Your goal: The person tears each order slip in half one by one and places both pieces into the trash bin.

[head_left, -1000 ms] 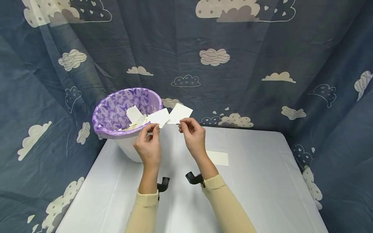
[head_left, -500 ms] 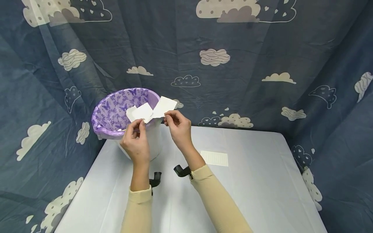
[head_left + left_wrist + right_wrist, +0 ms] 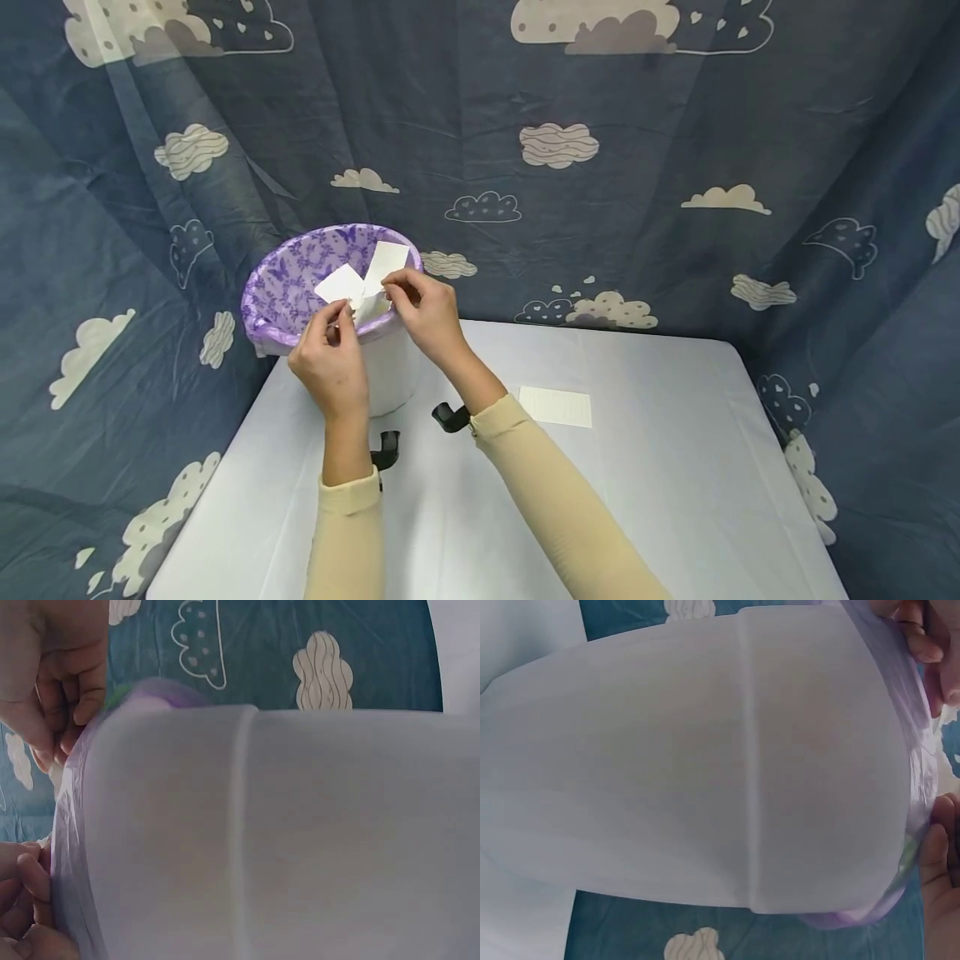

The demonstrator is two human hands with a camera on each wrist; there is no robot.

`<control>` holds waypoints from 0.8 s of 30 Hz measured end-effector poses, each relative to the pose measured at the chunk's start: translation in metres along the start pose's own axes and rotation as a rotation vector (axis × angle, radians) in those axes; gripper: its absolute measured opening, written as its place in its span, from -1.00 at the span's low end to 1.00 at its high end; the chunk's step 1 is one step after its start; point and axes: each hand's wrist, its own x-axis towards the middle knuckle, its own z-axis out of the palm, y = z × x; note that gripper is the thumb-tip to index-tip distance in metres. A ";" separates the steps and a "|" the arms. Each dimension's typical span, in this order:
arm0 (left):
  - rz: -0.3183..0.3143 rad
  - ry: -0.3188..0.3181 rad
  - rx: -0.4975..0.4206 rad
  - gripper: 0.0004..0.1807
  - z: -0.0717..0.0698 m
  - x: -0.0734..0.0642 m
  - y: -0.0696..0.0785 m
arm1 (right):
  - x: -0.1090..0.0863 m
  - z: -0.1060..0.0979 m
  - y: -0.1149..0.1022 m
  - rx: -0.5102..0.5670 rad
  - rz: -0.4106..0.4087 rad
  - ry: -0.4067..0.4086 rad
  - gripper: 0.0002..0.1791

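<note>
Both hands are at the near rim of a white trash bin [image 3: 390,375] lined with a purple butterfly-patterned bag [image 3: 288,267]. Between thumb and fingertips, my left hand [image 3: 330,367] pinches a white piece of paper [image 3: 339,284]. A second white paper piece [image 3: 387,260], standing more upright, is pinched by my right hand [image 3: 429,318]. The two pieces slant apart over the bin's opening, their lower corners close together. More paper scraps [image 3: 372,308] show just behind the fingers. In the right wrist view, a torn paper edge [image 3: 949,776] shows beyond the bag-covered rim.
A pale lined sheet of paper [image 3: 556,407] lies flat on the white table [image 3: 637,483], right of the bin. A dark cloud-patterned curtain [image 3: 480,108] hangs behind the table and at both sides. A black wrist camera mount sits at each cuff.
Both hands have moved left with their paper pieces, from the bin's right side to over its near rim. The right hand's piece has turned more upright. The sheet on the table stays put.
</note>
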 end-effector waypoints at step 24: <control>0.011 0.030 0.150 -0.77 0.000 0.001 -0.001 | 0.008 0.004 -0.009 -0.143 0.005 -0.112 -0.73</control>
